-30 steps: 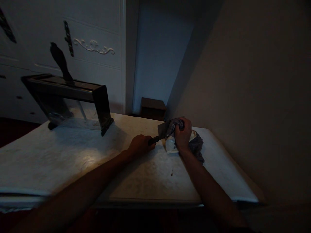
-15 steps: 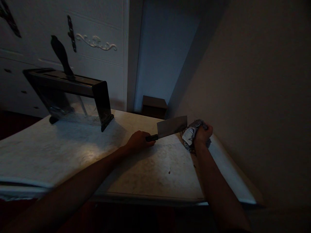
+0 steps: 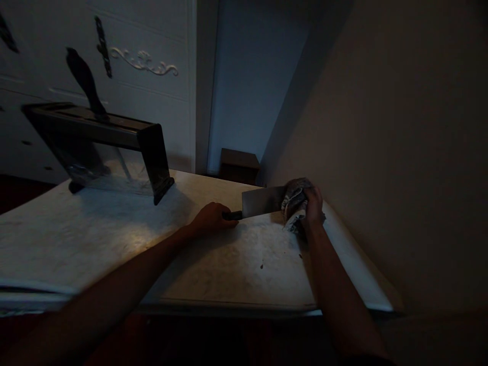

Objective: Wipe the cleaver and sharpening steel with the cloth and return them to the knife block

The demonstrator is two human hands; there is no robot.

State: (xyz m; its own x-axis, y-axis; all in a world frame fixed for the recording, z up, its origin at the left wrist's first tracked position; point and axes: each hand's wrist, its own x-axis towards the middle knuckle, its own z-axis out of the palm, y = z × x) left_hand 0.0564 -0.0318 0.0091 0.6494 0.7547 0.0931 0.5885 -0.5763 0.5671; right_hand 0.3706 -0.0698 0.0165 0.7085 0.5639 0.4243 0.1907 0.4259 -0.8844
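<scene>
Above the right part of the table, my left hand is closed round the black handle of a cleaver. The broad metal blade points to the right, and its far end meets a crumpled cloth with a dark and pale pattern. My right hand grips this cloth from its right side. The tip of the blade is hidden by the cloth. Dim light makes it hard to tell whether the bundle is cloth or paper.
A knife block with clear sides and a black-handled knife in its top stands at the left. White cabinet doors rise behind it. A wall borders the table's right side. A brown box sits beyond the far edge.
The bundle in my right hand has moved left onto the end of the blade and now covers its tip. My left hand keeps its hold on the handle. The whole view has shifted slightly.
</scene>
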